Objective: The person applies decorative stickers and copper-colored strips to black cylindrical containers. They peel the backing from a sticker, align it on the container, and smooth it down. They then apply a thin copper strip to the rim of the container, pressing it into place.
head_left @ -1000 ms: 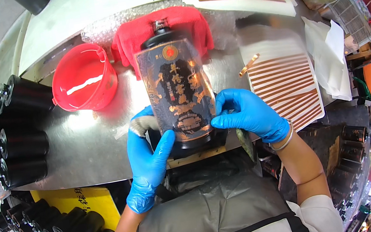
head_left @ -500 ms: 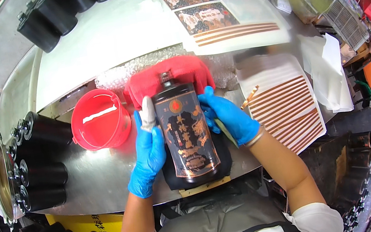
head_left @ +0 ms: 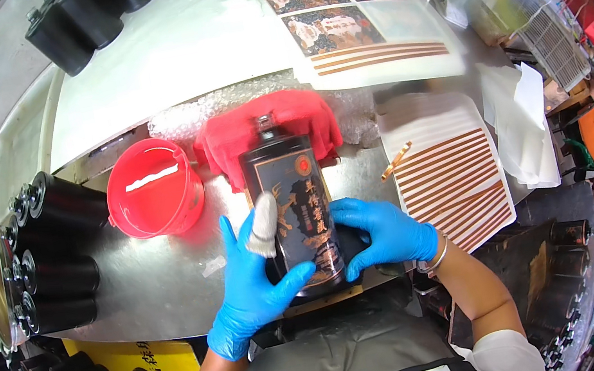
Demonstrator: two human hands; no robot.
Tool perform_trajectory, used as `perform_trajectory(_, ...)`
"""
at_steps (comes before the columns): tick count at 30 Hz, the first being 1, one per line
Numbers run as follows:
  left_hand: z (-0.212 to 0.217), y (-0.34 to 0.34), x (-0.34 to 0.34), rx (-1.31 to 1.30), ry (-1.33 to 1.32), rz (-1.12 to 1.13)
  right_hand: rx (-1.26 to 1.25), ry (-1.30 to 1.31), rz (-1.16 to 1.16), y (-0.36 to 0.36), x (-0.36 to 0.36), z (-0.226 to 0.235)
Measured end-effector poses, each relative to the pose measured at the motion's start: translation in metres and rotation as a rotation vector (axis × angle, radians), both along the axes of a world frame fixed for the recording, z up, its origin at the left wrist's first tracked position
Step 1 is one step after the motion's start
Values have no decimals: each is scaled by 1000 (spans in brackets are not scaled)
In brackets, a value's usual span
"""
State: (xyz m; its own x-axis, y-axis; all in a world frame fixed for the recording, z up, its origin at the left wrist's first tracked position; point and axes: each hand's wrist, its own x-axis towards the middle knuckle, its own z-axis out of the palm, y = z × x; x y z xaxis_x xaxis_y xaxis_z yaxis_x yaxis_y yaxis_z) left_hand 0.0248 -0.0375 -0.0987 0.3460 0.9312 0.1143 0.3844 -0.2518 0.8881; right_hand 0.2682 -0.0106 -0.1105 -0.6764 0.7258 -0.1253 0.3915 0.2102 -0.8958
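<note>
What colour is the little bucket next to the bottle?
The bucket is bright red, with something white inside. The head view shows it best.

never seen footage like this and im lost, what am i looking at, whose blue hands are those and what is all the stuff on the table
There is no machine here. The picture comes from a wide fisheye camera worn on a person's head, looking down, so straight edges bend near the rim. The blue hands are that person's own, in gloves. The left hand and right hand both hold a black bottle with a dark gold-printed label, lying on a shiny metal table. A whitish pad sits at the left fingers. The bottle's neck rests on a red cloth. Beside it stand a red bucket, black bottles lying at left, and sheets of gold strip stickers at right.
</note>
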Motion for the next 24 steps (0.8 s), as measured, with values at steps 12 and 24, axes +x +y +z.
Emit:
perform_trajectory(12, -19, -32, 1, 22, -22, 50, 581, -84, 137, -4, -38, 75)
perform_trajectory(24, -28, -46, 5, 229, 90, 255, 1021, 242, 322, -47, -49, 13)
